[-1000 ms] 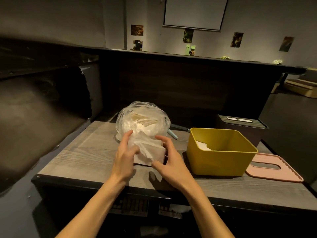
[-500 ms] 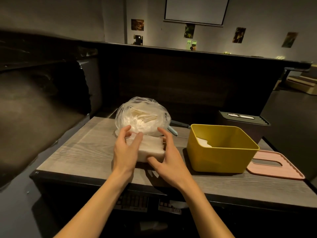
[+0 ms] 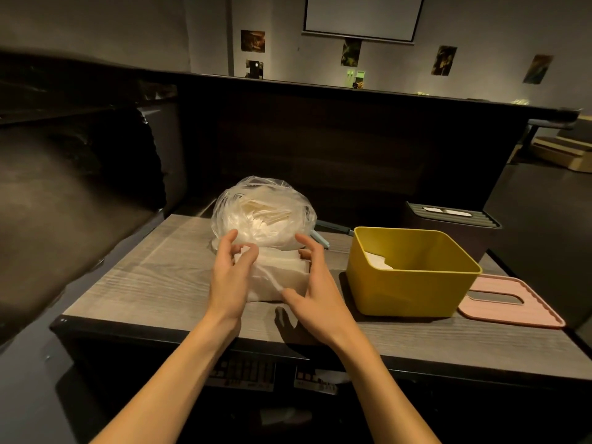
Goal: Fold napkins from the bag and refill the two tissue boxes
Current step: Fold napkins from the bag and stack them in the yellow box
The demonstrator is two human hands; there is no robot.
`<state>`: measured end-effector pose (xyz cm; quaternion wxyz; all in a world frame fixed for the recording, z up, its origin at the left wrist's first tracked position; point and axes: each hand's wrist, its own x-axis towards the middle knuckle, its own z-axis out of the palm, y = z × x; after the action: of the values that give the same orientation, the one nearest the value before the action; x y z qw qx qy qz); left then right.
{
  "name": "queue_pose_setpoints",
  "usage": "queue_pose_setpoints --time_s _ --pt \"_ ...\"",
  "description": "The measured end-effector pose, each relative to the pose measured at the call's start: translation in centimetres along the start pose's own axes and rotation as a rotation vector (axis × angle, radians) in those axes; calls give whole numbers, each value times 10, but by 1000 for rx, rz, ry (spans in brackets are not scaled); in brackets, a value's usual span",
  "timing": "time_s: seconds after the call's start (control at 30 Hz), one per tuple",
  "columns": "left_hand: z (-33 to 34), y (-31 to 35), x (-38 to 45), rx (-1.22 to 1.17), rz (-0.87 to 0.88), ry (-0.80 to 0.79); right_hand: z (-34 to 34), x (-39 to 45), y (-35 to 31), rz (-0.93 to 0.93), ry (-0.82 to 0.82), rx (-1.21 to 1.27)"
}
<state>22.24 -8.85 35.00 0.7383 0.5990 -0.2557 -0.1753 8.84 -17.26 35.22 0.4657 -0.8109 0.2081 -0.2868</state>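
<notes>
A clear plastic bag (image 3: 262,213) full of white napkins stands at the back of the wooden table (image 3: 134,283). Just in front of it lies a stack of white napkins (image 3: 285,274). My left hand (image 3: 230,274) grips the stack's left end with curled fingers. My right hand (image 3: 317,283) holds the right end, thumb at the near corner and fingers at the far corner. An open yellow tissue box (image 3: 413,296) sits to the right with a few napkins (image 3: 378,261) inside. Behind it stands a dark tissue box (image 3: 455,225) with its lid on.
A pink slotted lid (image 3: 512,304) lies flat on the table right of the yellow box. A light blue object (image 3: 320,238) pokes out behind the bag. A dark partition rises behind the table, and the table's front edge is below my wrists.
The loose napkins between my hands have been pressed down into a flat stack on the table. My left fingers have curled over its left end, and my right hand has closed in on the right end.
</notes>
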Motion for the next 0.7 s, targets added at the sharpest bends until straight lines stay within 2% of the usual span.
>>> queue_pose_setpoints --time_s 0.13,0.3,0.53,0.63,0.7 --pt "3 3 -3 -9 -15 -57 0 0 0 4 16 -3" --pt "2 -4 -1 111 64 103 1 -3 -3 -35 40 -77" --pt "3 9 -9 -26 -8 -199 0 -2 -1 -9 76 -138" --pt "3 11 -13 67 43 -326 0 -1 0 5 30 -94" --pt "4 9 -14 142 58 -336 0 -1 0 0 13 -74"
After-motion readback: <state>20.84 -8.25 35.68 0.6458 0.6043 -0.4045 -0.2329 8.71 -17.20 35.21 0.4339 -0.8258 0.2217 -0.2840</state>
